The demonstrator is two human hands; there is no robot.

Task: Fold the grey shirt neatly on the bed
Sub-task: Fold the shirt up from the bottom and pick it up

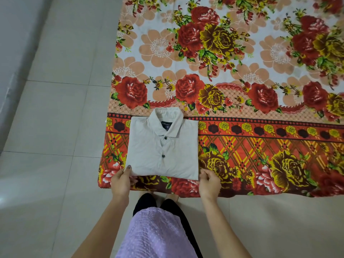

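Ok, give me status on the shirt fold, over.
Left hand grips near-left corner, right hand pinches near-right corner. Collar-up grey polo shirt folded to a rectangle, flat on floral bedsheet. Nothing on top of it.

Your grey shirt [160, 151] is lying flat, folded into a compact rectangle, front up. Its collar [168, 118] is pointing away from you, with dark buttons [163, 156] running down the placket and a black label [166, 124] showing inside the neck. It's sitting on the bed [242, 142], near the front left corner, close to the front edge.
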